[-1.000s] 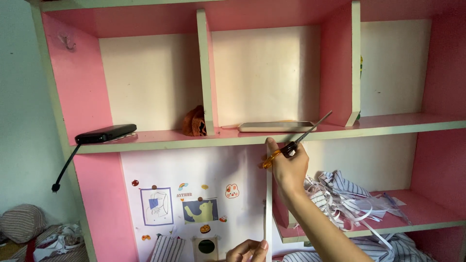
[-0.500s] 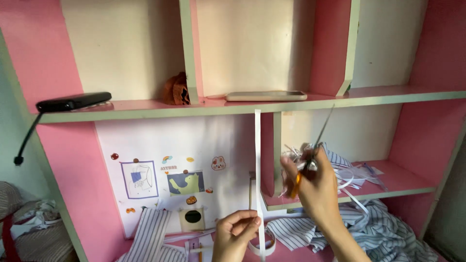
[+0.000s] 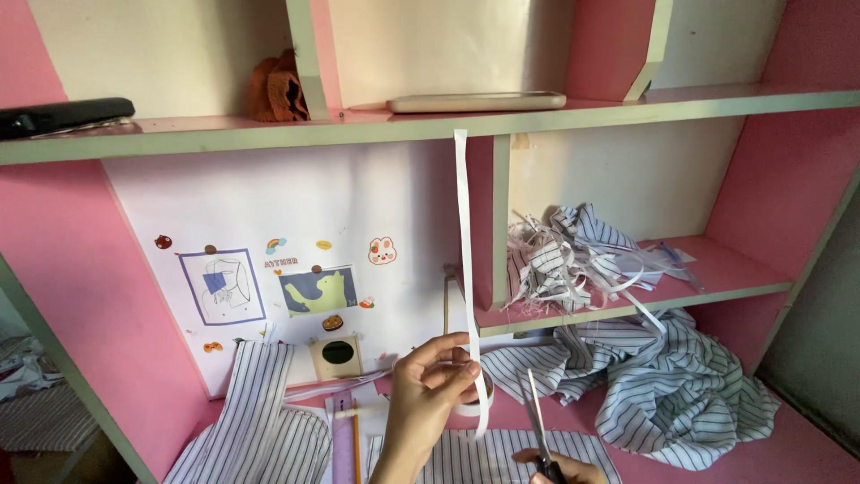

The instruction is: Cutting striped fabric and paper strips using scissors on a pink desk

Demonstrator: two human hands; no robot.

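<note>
Left hand (image 3: 428,394) raised at bottom centre, thumb and forefinger (image 3: 452,375) pinched shut on white tape strip (image 3: 463,269), other fingers loosely curled behind. Strip hanging taut from edge of upper shelf (image 3: 627,109) straight down to pinch, short tail curling below fingers. Tape roll (image 3: 477,394) just behind left hand, mostly hidden. Right hand (image 3: 560,468) barely in frame at bottom edge, fingers wrapped round dark handles of scissors (image 3: 536,421); blades pointing up, slightly parted, just right of strip's tail, not touching it (how tight the grip is, cannot tell, hand cut off). Upper shelf compartments: flat beige phone-like slab (image 3: 477,101) in middle, orange-brown crumpled object (image 3: 278,90) at left divider, black device (image 3: 63,115) far left. Lower right compartment (image 3: 717,269): heap of cut paper strips and striped fabric scraps (image 3: 582,255), some spilling over front edge. Below, bundled striped shirt (image 3: 681,385) on pink desk surface (image 3: 806,448). Flat striped fabric pieces (image 3: 260,421) at left and under hands. Purple ruler (image 3: 344,439) and pencil (image 3: 356,444) lying beside left wrist. Back panel (image 3: 269,206) white with stickers and small pictures.
</note>
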